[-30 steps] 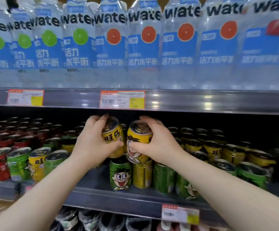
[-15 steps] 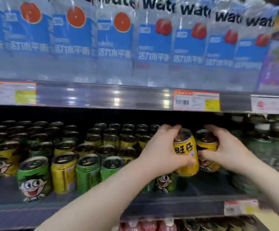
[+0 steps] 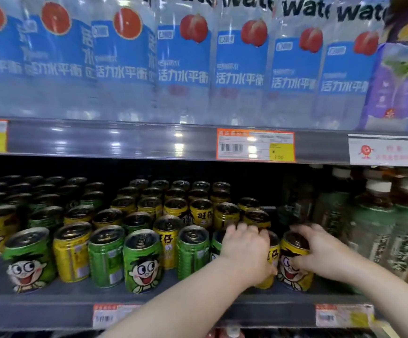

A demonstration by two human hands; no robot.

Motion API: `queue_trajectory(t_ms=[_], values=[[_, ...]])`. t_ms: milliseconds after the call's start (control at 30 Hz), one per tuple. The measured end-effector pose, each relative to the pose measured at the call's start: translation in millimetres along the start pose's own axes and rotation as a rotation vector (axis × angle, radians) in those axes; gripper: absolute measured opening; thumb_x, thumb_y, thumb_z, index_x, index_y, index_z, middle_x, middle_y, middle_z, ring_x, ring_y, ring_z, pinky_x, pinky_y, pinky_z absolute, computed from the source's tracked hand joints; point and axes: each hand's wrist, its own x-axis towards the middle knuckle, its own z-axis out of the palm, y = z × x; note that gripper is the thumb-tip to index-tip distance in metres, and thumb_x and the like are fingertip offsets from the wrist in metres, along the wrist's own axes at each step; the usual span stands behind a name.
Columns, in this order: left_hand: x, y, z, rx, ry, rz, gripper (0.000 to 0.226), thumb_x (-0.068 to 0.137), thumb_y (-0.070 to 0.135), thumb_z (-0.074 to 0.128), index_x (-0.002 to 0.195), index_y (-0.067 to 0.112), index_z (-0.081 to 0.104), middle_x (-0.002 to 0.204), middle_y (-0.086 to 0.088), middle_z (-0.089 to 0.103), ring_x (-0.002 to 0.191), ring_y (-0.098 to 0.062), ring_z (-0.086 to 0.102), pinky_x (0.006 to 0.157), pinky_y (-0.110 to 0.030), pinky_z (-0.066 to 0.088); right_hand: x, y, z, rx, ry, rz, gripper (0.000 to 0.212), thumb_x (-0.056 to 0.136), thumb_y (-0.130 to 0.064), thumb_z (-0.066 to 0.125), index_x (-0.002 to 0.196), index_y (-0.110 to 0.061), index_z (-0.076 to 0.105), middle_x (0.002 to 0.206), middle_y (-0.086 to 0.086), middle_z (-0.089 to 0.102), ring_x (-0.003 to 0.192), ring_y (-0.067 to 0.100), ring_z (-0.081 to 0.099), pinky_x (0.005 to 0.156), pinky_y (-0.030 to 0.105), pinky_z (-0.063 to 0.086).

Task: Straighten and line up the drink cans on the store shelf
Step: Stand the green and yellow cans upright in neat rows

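Yellow cans: two stood at shelf (image 3: 51, 311) front edge, right end of can rows | left hand (image 3: 245, 252) fingers gripped left yellow can (image 3: 270, 264) | right hand (image 3: 320, 254) fingers gripped right yellow can (image 3: 293, 272)

Left hand (image 3: 246, 252) and right hand (image 3: 320, 254) both curl closed, forearms extended.

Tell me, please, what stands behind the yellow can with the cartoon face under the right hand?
Behind the yellow face can, held by the right hand, the shelf looks dark and empty. Yellow cans stand behind and to its left. The hand covers part of its top.
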Motion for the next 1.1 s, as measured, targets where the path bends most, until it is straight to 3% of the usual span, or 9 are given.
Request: queue_trajectory(t_ms=[100, 267, 433, 533, 600, 667, 733, 867, 1100], values=[[-10.0, -20.5, -12.8, -0.038, -0.002, -0.010, 0.069, 0.081, 0.057, 0.055, 0.136, 0.018, 0.041, 0.131, -0.009, 0.047, 0.123, -0.031, 0.040, 0.101, -0.044, 0.031, 0.8, -18.2, -7.7, -0.160, 0.029, -0.124, 0.078, 0.080, -0.047, 0.062, 0.145, -0.027, 0.025, 0.145, 0.004, 0.033, 0.132, 0.023, 0.037, 0.107, 0.030, 0.035], [-36.5, -84.1, -29.0, 0.046, -0.077, -0.202, 0.080, 0.065, 0.072, 0.059, 0.128, 0.025, 0.047, 0.132, -0.002, 0.050, 0.123, -0.026, 0.043, 0.106, -0.040, 0.031, 7.0, -66.0, 1.1, -0.112, 0.000, -0.386, 0.079, 0.077, -0.059, 0.060, 0.144, -0.033, 0.026, 0.148, -0.004, 0.034, 0.134, 0.016, 0.035, 0.109, 0.029, 0.033], [-51.1, -103.3, -22.9, 0.110, -0.147, -0.197, 0.092, 0.068, 0.065, 0.062, 0.143, 0.027, 0.026, 0.146, -0.002, 0.036, 0.139, -0.025, 0.023, 0.115, -0.049, -0.004, 21.9, -90.3, 25.5, -0.261, -0.031, -0.398, 0.093, 0.068, -0.068, 0.062, 0.144, -0.029, 0.023, 0.145, -0.001, 0.040, 0.129, 0.021, 0.043, 0.103, 0.036, 0.040], [-53.7, -100.8, -24.2, 0.055, -0.065, -0.193, 0.090, 0.068, 0.063, 0.064, 0.142, 0.026, 0.029, 0.144, -0.003, 0.039, 0.139, -0.021, 0.024, 0.112, -0.048, -0.016, 23.9, -90.6, 25.2, -0.107, -0.033, -0.363, 0.095, 0.060, -0.061, 0.071, 0.141, -0.030, 0.030, 0.139, -0.004, 0.047, 0.124, 0.018, 0.048, 0.099, 0.032, 0.045], [-56.2, -99.3, -32.4, -0.049, 0.041, -0.237, 0.091, 0.068, 0.061, 0.066, 0.143, 0.026, 0.028, 0.144, -0.002, 0.037, 0.137, -0.018, 0.028, 0.114, -0.043, -0.011, 23.3, -92.0, 16.7, 0.036, 0.033, -0.380, 0.089, 0.058, -0.054, 0.074, 0.135, -0.031, 0.037, 0.130, -0.007, 0.052, 0.118, 0.015, 0.051, 0.096, 0.029, 0.045], [-59.8, -99.2, -47.2, -0.207, 0.180, -0.292, 0.093, 0.069, 0.053, 0.070, 0.145, 0.026, 0.024, 0.148, -0.002, 0.031, 0.136, -0.020, 0.029, 0.116, -0.036, 0.009, 22.0, -98.2, 3.2, 0.152, 0.125, -0.430, 0.082, 0.061, -0.047, 0.076, 0.133, -0.034, 0.038, 0.118, -0.009, 0.050, 0.115, 0.014, 0.050, 0.094, 0.024, 0.042], [-68.2, -101.4, -64.3, -0.338, 0.344, -0.332, 0.096, 0.067, 0.047, 0.074, 0.145, 0.026, 0.024, 0.149, -0.002, 0.027, 0.135, -0.021, 0.032, 0.110, -0.029, 0.026, 20.4, -110.0, -10.9, 0.212, 0.203, -0.496, 0.083, 0.063, -0.041, 0.077, 0.135, -0.036, 0.036, 0.124, -0.003, 0.049, 0.120, 0.015, 0.046, 0.094, 0.021, 0.036], [-103.2, -125.8, -84.2, -0.371, 0.572, -0.391, 0.095, 0.066, 0.043, 0.077, 0.145, 0.022, 0.027, 0.143, 0.001, 0.029, 0.130, -0.012, 0.034, 0.102, -0.015, 0.023, 21.7, -152.0, -12.8, 0.270, 0.292, -0.589, 0.092, 0.059, -0.038, 0.081, 0.138, -0.032, 0.036, 0.137, 0.001, 0.046, 0.127, 0.016, 0.040, 0.093, 0.015, 0.027], [-192.6, -223.7, -97.2, -0.296, 0.661, -0.552, 0.097, 0.061, 0.044, 0.079, 0.143, 0.018, 0.032, 0.128, 0.006, 0.037, 0.121, -0.010, 0.040, 0.093, -0.008, 0.022, 10.3, -277.3, 18.8, 0.370, 0.225, -0.804, 0.090, 0.060, -0.039, 0.080, 0.138, -0.031, 0.035, 0.138, -0.005, 0.040, 0.128, 0.010, 0.038, 0.102, 0.016, 0.027]])
